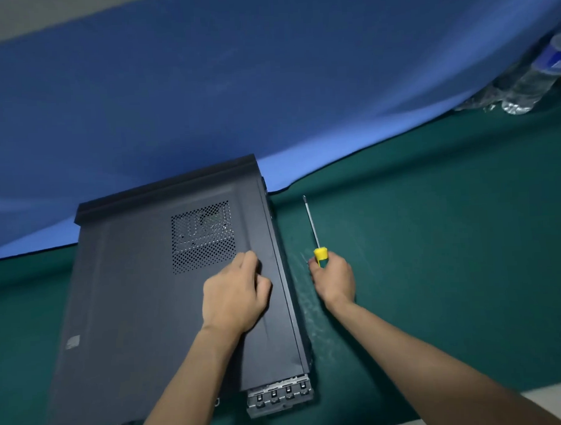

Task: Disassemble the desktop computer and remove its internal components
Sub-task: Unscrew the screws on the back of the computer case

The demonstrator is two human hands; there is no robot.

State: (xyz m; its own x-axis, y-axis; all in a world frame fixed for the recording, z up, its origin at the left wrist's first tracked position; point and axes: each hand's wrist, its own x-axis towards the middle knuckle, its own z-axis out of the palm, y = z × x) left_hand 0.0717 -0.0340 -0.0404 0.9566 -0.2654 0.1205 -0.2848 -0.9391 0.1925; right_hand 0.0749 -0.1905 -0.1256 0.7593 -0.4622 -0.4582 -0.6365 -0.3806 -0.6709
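Note:
A dark grey desktop computer case [132,281] lies on its side on the green table [432,223], its side panel with a perforated vent [203,235] facing up. Expansion slot brackets [279,395] show at its near end. My left hand [234,293] rests on the side panel near the case's right edge, fingers curled against the metal. Just right of the case, my right hand [334,280] grips the yellow handle of a screwdriver [315,233]. The thin shaft of the tool points away from me over the table.
A blue cloth [236,86] covers the far part of the table behind the case. Clear plastic water bottles [535,76] lie at the far right. A pale floor strip [559,399] shows at the table's near right corner.

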